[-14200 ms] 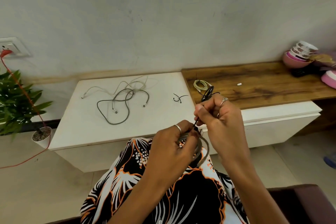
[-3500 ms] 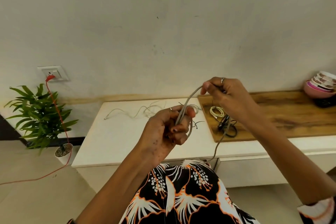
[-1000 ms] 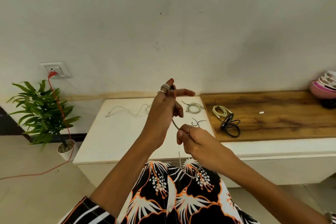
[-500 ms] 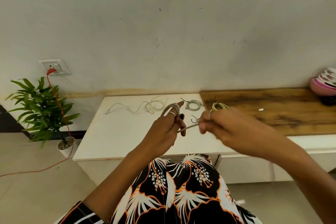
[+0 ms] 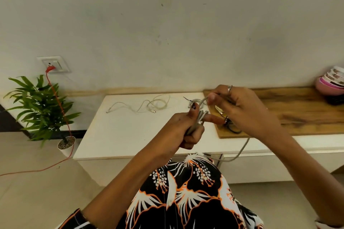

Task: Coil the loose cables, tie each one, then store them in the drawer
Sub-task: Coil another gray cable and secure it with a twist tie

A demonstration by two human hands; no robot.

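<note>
My left hand [image 5: 183, 129] grips several loops of a grey cable [image 5: 200, 115] wound round its fingers, above the white cabinet top [image 5: 130, 135]. My right hand [image 5: 240, 109] pinches the same cable just above the loops; the cable's free tail [image 5: 239, 152] hangs down past the cabinet's front edge. A loose white cable [image 5: 147, 105] lies spread on the cabinet top at the back. A small tied grey coil [image 5: 195, 102], a pale coil [image 5: 218, 108] and a black coil [image 5: 233, 129] lie behind my hands, partly hidden.
A wooden board [image 5: 301, 111] covers the right side of the unit, with stacked pink bowls [image 5: 330, 83] at its far right. A potted plant [image 5: 40, 106] stands on the floor at left, beside a red cord [image 5: 61, 109] plugged into a wall socket [image 5: 53, 64].
My right hand has risen and moved right, carrying the cable up over my left hand's fingers. More loops now sit on the left hand than a second ago.
</note>
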